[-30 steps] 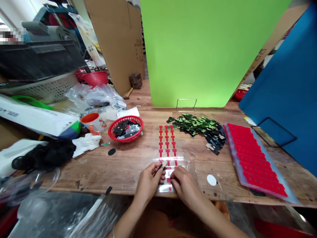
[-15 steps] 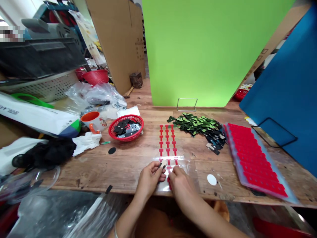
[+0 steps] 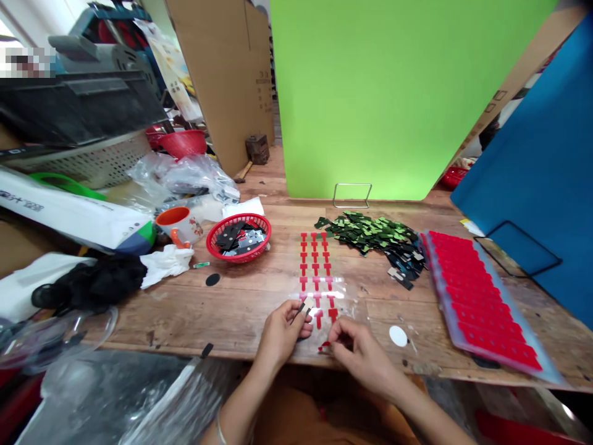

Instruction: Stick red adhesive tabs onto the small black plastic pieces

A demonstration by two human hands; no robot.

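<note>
Wooden worktop [image 3: 241, 309], green panel [image 3: 370, 99] at twelve o'clock. Six o'clock: left hand [image 3: 281, 330] pinches tan-and-black piece [image 3: 307, 306], partly finger-covered; right hand [image 3: 359, 351] half-curled by blurred red piece [image 3: 324, 347], whether gripped I can't tell.

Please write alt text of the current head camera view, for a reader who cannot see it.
At a wooden workbench, the left hand holds small beige-and-black pieces and the right hand pinches a small red piece. Rows of red T-shaped pieces lie beyond, between a red basket and a green-and-black pile.
</note>
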